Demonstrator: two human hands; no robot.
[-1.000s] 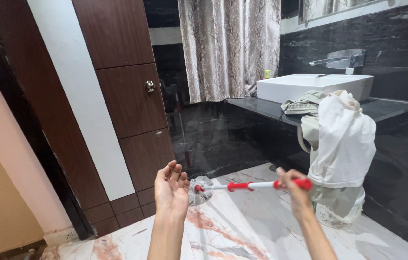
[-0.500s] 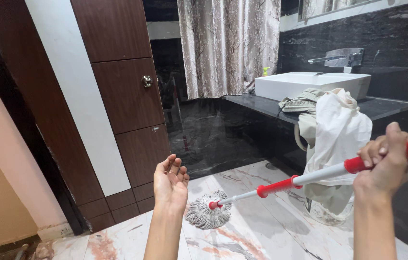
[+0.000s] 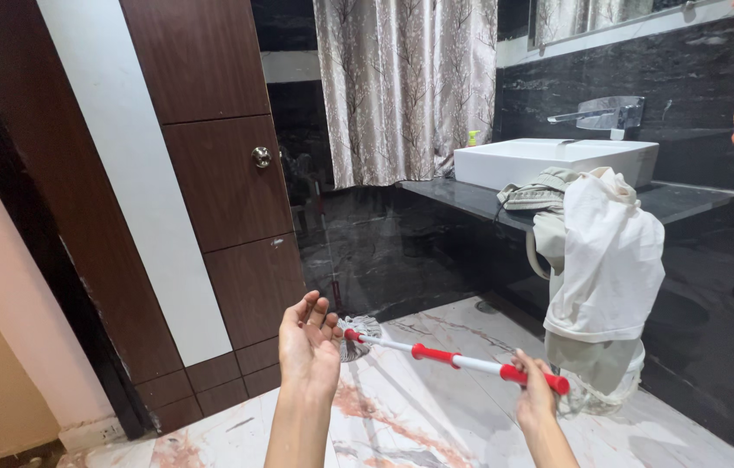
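My right hand point(image 3: 535, 396) grips the red end of a white and red mop handle point(image 3: 456, 360) low at the right. The handle runs up and left to a grey string mop head point(image 3: 358, 332) that lies on the marble floor point(image 3: 436, 416) near the black wall. My left hand point(image 3: 306, 341) is raised in the middle of the view, palm up, fingers apart and empty, just left of the mop head.
A brown wooden door point(image 3: 220, 173) with a round knob point(image 3: 260, 157) stands at the left. A white basin point(image 3: 553, 160) sits on a dark counter point(image 3: 688, 198), with pale clothes point(image 3: 605, 251) hanging off its edge. A patterned curtain point(image 3: 402, 87) hangs behind.
My right hand has dropped and moved in from the right, pushing the mop head away across the floor toward the black wall. My left hand has stayed raised.
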